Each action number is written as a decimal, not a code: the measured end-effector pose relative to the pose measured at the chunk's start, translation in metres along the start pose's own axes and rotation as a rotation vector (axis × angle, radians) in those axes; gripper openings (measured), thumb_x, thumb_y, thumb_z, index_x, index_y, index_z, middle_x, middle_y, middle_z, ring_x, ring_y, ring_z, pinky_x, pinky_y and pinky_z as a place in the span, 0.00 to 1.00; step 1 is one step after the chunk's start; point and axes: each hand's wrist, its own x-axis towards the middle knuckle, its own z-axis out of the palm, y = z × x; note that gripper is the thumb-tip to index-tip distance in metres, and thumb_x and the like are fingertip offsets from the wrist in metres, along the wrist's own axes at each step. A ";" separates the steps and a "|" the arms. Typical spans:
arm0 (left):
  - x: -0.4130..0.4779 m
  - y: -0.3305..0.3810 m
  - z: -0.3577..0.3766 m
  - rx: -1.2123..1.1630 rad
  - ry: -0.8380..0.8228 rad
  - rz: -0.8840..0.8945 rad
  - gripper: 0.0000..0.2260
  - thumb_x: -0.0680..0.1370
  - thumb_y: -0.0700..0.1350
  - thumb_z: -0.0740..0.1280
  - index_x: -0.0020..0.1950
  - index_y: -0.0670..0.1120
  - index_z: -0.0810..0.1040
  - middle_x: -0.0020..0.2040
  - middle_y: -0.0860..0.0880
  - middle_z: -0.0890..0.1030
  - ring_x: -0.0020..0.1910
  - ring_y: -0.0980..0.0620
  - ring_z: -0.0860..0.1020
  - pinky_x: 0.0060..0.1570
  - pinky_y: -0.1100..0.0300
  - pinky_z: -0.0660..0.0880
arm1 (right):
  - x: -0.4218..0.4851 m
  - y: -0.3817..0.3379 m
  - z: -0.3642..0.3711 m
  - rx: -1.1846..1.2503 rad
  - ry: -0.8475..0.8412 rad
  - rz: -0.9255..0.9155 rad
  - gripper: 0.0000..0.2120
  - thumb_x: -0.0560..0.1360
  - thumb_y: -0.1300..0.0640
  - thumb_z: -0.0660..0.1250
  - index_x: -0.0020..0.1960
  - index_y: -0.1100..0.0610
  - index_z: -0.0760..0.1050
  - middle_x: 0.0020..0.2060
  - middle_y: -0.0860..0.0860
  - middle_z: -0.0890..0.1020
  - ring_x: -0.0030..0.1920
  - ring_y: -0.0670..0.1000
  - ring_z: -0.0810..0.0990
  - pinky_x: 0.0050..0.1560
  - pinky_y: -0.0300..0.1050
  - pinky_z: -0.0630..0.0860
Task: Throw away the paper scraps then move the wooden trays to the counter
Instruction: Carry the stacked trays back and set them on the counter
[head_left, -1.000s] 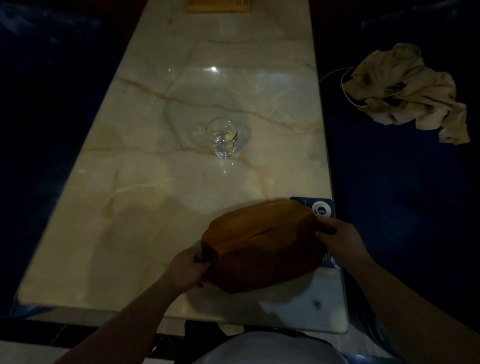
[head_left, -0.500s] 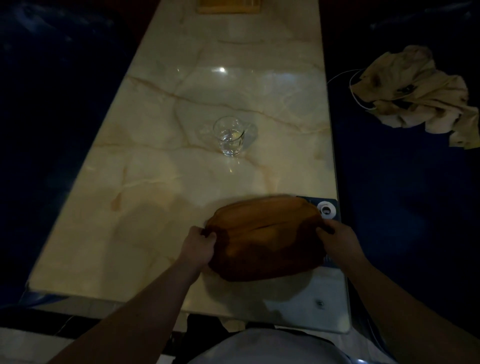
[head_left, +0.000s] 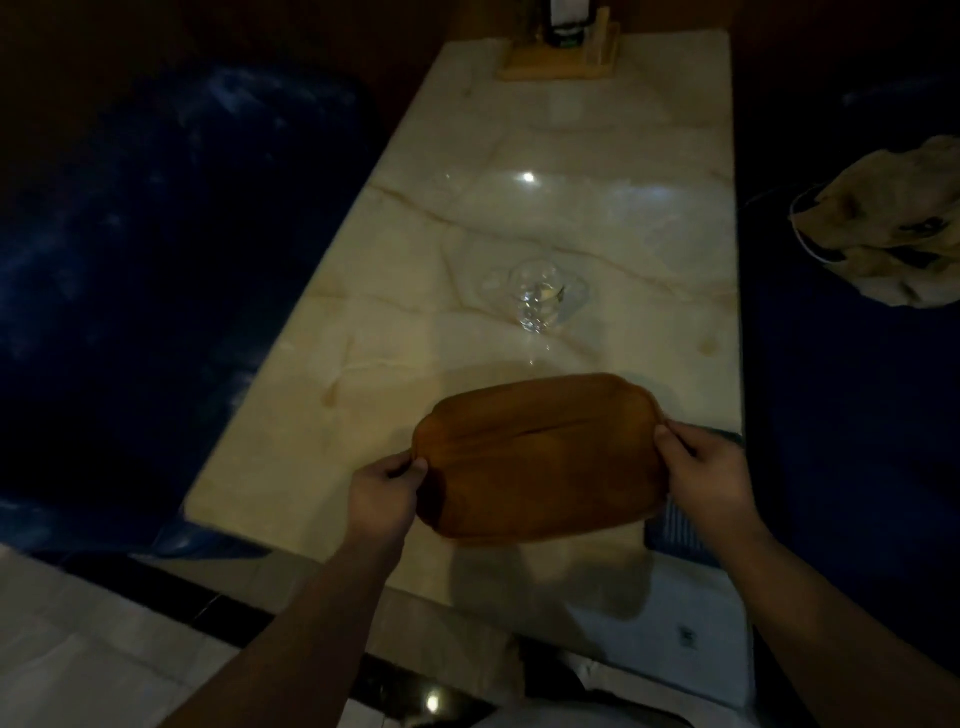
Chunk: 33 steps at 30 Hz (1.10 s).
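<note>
A brown wooden tray (head_left: 535, 457), oval with rounded corners, hangs above the near end of the marble table (head_left: 545, 208). My left hand (head_left: 384, 493) grips its left edge and my right hand (head_left: 706, 473) grips its right edge. The tray casts a shadow on the table below it. I see no paper scraps on the table.
A clear glass (head_left: 540, 301) with some water stands mid-table beyond the tray. A wooden holder (head_left: 561, 57) with a dark bottle sits at the far end. Blue seats flank the table; a crumpled beige cloth (head_left: 893, 228) lies on the right one. A dark card (head_left: 680, 525) lies under my right hand.
Both hands have raised the tray off the table and levelled it. My view has pulled back and tilted up, so the far holder shows more.
</note>
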 end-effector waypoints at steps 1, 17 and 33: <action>-0.005 0.002 -0.013 -0.016 0.014 0.021 0.13 0.76 0.39 0.67 0.60 0.38 0.77 0.53 0.45 0.79 0.46 0.50 0.77 0.51 0.57 0.72 | -0.004 -0.009 0.006 -0.001 -0.016 -0.029 0.11 0.80 0.57 0.61 0.54 0.59 0.81 0.40 0.52 0.83 0.34 0.39 0.77 0.37 0.30 0.74; -0.127 -0.061 -0.306 -0.292 0.504 0.242 0.09 0.79 0.47 0.62 0.58 0.50 0.78 0.49 0.51 0.81 0.48 0.51 0.80 0.45 0.55 0.77 | -0.185 -0.143 0.196 0.040 -0.523 -0.431 0.13 0.78 0.57 0.63 0.61 0.56 0.78 0.49 0.49 0.83 0.52 0.52 0.81 0.59 0.53 0.75; -0.358 -0.220 -0.545 -0.354 1.293 0.231 0.08 0.81 0.47 0.57 0.50 0.50 0.76 0.43 0.54 0.78 0.41 0.63 0.78 0.34 0.68 0.71 | -0.516 -0.177 0.397 0.115 -1.133 -0.568 0.15 0.80 0.51 0.58 0.39 0.51 0.79 0.39 0.53 0.82 0.44 0.55 0.80 0.47 0.55 0.75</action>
